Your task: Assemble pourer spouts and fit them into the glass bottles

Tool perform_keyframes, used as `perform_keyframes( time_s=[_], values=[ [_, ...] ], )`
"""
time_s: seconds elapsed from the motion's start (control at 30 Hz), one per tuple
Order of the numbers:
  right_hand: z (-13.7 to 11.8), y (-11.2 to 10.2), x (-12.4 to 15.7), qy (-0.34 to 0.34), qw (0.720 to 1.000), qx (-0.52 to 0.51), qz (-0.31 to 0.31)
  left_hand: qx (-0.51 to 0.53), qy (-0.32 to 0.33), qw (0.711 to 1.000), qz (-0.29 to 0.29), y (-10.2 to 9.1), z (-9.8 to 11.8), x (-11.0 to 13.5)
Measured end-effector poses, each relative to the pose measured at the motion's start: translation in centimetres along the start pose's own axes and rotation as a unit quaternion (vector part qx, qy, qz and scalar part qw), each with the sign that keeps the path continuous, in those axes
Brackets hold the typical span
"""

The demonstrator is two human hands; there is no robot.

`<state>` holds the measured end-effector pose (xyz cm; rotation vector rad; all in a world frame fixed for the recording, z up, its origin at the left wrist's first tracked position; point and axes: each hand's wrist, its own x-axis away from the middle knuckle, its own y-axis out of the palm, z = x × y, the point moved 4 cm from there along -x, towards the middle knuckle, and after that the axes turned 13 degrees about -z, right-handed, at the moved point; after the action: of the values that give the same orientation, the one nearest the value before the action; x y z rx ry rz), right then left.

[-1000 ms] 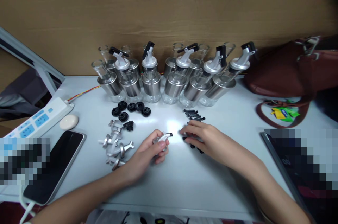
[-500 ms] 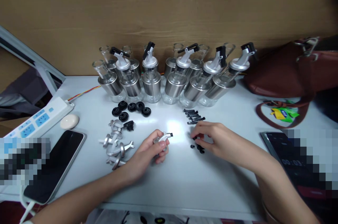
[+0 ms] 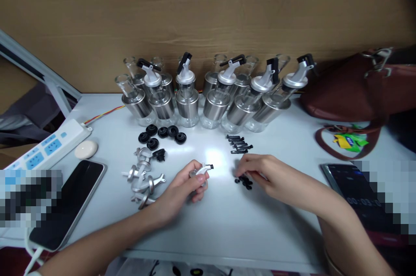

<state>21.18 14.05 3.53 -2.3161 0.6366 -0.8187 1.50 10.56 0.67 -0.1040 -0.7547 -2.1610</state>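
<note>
My left hand (image 3: pixel 191 183) is closed around a silver pourer spout (image 3: pixel 204 170) with a black tip, held above the middle of the table. My right hand (image 3: pixel 256 170) reaches down at a pile of small black caps (image 3: pixel 246 182), its fingers bent and slightly apart, touching or just above them. No piece shows in its fingers. Behind that hand lie several thin black levers (image 3: pixel 238 144). Left of my left hand are several loose silver spouts (image 3: pixel 143 183), with black ribbed stoppers (image 3: pixel 162 132) beyond them and a darker black piece (image 3: pixel 159 154) between.
Glass bottles with steel sleeves (image 3: pixel 188 103) stand along the cardboard wall (image 3: pixel 208 16), several with pourers fitted. At left are a power strip (image 3: pixel 48 146), a white oval case (image 3: pixel 86 149) and a phone (image 3: pixel 69 202). A brown bag (image 3: pixel 344 87) and another phone (image 3: pixel 360 200) lie right.
My right hand has turned slightly and moved lower, and a black cap that was by its fingertips now appears among the pile. My left hand keeps its hold on the spout, nearly still.
</note>
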Motion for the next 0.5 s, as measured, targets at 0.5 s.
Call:
perform_keyframes(
  time_s=[0.5],
  values=[
    [-0.52,0.12,-0.14,-0.021,1.0,-0.012,-0.017,-0.001,-0.003,1.0,0.0,0.19,0.24,0.06]
  ],
)
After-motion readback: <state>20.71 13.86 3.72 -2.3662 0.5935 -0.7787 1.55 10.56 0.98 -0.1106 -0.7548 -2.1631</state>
